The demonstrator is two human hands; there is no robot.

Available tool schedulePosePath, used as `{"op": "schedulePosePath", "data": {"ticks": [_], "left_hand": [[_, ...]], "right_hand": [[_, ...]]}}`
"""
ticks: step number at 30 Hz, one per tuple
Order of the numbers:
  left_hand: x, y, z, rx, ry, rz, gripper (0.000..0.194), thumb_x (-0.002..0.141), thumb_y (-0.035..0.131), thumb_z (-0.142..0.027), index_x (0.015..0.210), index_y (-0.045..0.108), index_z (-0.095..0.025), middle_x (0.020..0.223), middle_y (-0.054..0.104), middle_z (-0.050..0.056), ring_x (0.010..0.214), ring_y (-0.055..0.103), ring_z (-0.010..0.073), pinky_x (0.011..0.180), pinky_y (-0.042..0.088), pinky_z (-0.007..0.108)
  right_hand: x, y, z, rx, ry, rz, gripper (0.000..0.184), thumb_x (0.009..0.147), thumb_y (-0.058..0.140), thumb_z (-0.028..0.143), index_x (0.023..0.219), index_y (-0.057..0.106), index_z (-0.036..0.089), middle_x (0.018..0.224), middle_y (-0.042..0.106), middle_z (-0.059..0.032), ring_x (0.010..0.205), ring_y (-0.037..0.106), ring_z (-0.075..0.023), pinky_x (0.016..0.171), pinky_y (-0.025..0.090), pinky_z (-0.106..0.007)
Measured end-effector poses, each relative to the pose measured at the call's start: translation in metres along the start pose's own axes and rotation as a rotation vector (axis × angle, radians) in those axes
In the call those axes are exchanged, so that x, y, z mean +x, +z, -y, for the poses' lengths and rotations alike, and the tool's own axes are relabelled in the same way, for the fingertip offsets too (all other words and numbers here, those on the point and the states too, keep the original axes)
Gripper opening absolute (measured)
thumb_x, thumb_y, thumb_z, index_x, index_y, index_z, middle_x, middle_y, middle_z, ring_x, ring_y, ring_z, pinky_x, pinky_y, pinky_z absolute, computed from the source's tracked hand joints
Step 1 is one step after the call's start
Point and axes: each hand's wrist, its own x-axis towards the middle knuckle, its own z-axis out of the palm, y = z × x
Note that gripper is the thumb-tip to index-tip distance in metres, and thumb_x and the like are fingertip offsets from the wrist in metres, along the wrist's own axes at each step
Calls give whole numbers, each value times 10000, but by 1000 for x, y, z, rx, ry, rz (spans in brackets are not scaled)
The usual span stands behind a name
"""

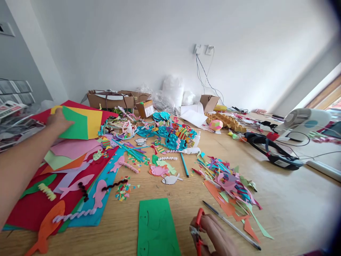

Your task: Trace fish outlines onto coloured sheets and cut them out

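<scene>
My left hand reaches out to the far left, its fingers closed on a piece of green paper. Yellow paper and red paper lie directly behind it; whether my fingers grip these too is unclear. Low in the view, my right hand has its fingers through the red handles of a pair of scissors. Just left of the scissors lies a green sheet with fish outlines drawn in dark line. A clear pen rests to the right of my right hand.
Paper fish such as an orange one and twisted pipe cleaners lie on a large red sheet at left. Paper scraps are heaped at right. Headphones, a white fan and cardboard boxes stand farther back.
</scene>
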Motion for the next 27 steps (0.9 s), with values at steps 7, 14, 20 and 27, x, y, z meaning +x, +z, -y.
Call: {"op": "schedulePosePath", "data": {"ticks": [7,14,20,27], "left_hand": [[-48,11,-66,195,498,209,522,851,334,-400,1176,480,-20,1122,556,11,1135,470,258,968,311,349],[-227,59,-109,149,1028,960,296,738,615,-277,1021,620,-189,1006,633,54,937,582,221,793,445,294],[-260,79,-103,186,959,1120,534,695,650,-249,1209,512,-203,1177,521,97,1117,485,261,927,404,379],[-267,79,-101,198,898,1081,538,693,610,-232,1218,496,-210,1178,515,85,1103,498,263,912,415,374]], "right_hand": [[3,16,14,27,246,19,125,735,436,89,764,464,207,639,573,-2,564,553,-127,508,441,-191],[-17,-9,18,129,557,101,141,819,478,258,695,489,193,589,553,4,516,510,-111,491,409,-188],[-68,-23,45,332,849,133,257,801,529,396,653,466,196,542,497,40,486,426,-87,472,350,-179],[-83,17,75,891,1124,34,426,672,628,591,728,513,185,621,579,5,473,491,-91,459,394,-199]]}}
